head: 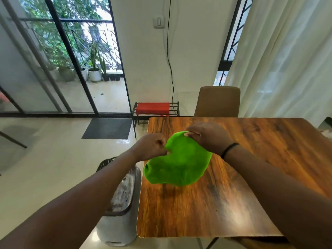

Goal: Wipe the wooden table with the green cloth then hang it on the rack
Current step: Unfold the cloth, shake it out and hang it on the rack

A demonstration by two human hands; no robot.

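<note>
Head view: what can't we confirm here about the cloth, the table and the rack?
- Green cloth: motion-blurred; whether it touches the wooden table is unclear.
- Left hand, right hand: fingertips buried in the cloth.
- Rack: mostly covered by a red cloth.
- Table: right part cut off by the frame edge.

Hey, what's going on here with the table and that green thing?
A person is holding a green cloth over a wooden table. The left hand and the right hand each pinch its upper edge, so it hangs loosely above the tabletop near the table's left side. A low black rack stands by the wall beyond, with a red cloth already draped on it. The green cloth is not yet hung there.
</note>
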